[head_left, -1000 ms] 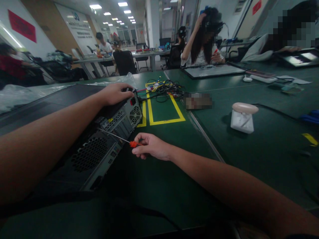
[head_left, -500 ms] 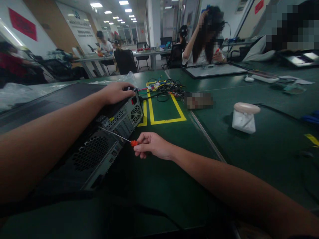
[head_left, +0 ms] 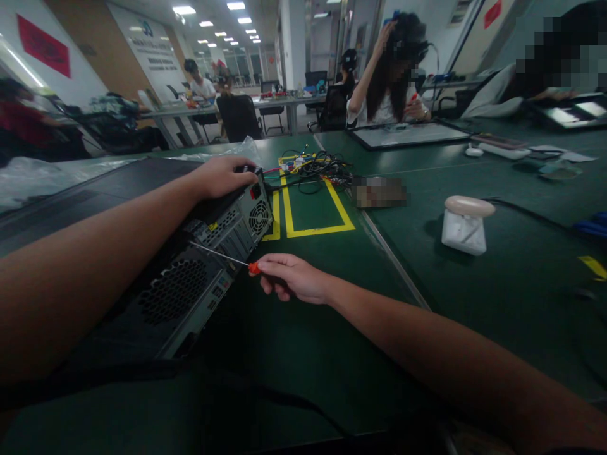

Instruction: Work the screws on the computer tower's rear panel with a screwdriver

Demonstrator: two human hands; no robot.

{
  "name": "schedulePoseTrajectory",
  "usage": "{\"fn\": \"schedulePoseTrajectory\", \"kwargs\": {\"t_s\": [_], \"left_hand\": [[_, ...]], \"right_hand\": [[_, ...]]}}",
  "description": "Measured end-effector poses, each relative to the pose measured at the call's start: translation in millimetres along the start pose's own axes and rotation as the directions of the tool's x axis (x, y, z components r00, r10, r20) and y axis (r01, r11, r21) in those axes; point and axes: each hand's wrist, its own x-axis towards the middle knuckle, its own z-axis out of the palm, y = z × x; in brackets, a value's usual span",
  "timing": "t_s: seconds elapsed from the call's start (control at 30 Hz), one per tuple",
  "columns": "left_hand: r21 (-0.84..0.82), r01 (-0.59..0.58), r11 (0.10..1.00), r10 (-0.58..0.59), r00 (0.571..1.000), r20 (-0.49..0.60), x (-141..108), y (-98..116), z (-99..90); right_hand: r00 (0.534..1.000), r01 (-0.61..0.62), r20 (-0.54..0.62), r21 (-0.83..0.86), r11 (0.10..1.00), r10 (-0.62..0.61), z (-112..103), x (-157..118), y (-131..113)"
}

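A desktop computer case (head_left: pixel 230 237) lies on the green table at the left, its rear panel with fan grille and slots turned toward me. My left hand (head_left: pixel 225 175) holds the case's top rear corner, fingers curled over the edge. In my right hand (head_left: pixel 294 278) is a screwdriver (head_left: pixel 254 268) with a red handle, pinched between thumb and fingers. Its thin shaft points left, with the tip at the upper edge of the rear panel beside the honeycomb vent. The screw under the tip is too small to make out.
A tangle of cables (head_left: pixel 322 167) lies behind yellow tape (head_left: pixel 341 218) on the table. Farther right stands a white box with a rounded pinkish top (head_left: pixel 465 227). Plastic wrap (head_left: pixel 42 177) lies past the case. Across the table a person (head_left: pixel 389 82) sits by a flat panel (head_left: pixel 412 134).
The fingers of my right hand have shifted and rolled around the screwdriver handle, which sits slightly higher. My left hand and the case have stayed put.
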Motion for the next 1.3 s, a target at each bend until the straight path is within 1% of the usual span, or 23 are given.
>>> {"fn": "schedulePoseTrajectory", "kwargs": {"t_s": [0.13,0.27,0.47,0.67,0.77,0.97,1.07,1.17,1.3], "left_hand": [[-0.002,0.011,1.000,-0.011,1.000,-0.003,0.1,0.3,0.4],[-0.005,0.019,1.000,-0.019,1.000,-0.016,0.4,-0.5,1.3],[-0.003,0.008,1.000,-0.008,1.000,-0.027,0.9,-1.7,3.0],[-0.006,-0.007,1.000,0.007,1.000,-0.013,1.7,-2.9,2.4],[-0.009,-0.015,1.000,0.015,1.000,-0.009,2.0,-3.4,1.5],[-0.017,-0.012,1.000,0.012,1.000,-0.003,0.6,-1.5,0.1],[-0.012,-0.009,1.000,0.009,1.000,0.003,-0.7,0.3,-0.1],[-0.010,-0.005,1.000,0.005,1.000,-0.002,-1.4,1.2,0.1],[-0.004,-0.010,1.000,0.010,1.000,-0.008,-0.8,0.7,0.1]], "right_hand": [[0.999,0.023,-0.035,-0.018,1.000,-0.023,-0.5,0.1,3.0],[0.996,0.086,-0.021,-0.035,0.996,-0.086,-2.7,3.0,8.4],[0.994,0.107,-0.006,-0.015,0.994,-0.107,-4.6,7.9,13.1],[0.997,0.066,-0.030,0.008,0.998,-0.066,-2.9,5.6,10.7],[0.998,0.056,-0.024,0.005,0.998,-0.056,-2.6,2.7,7.7],[0.998,-0.021,0.056,-0.033,0.999,0.023,-4.6,0.2,4.3],[0.998,-0.005,0.063,-0.038,0.999,0.007,-4.2,-0.6,3.8],[0.998,-0.021,0.059,-0.024,0.999,0.022,-1.9,-2.8,2.6],[0.999,-0.016,0.030,0.011,1.000,0.015,2.8,-6.1,1.9]]}}
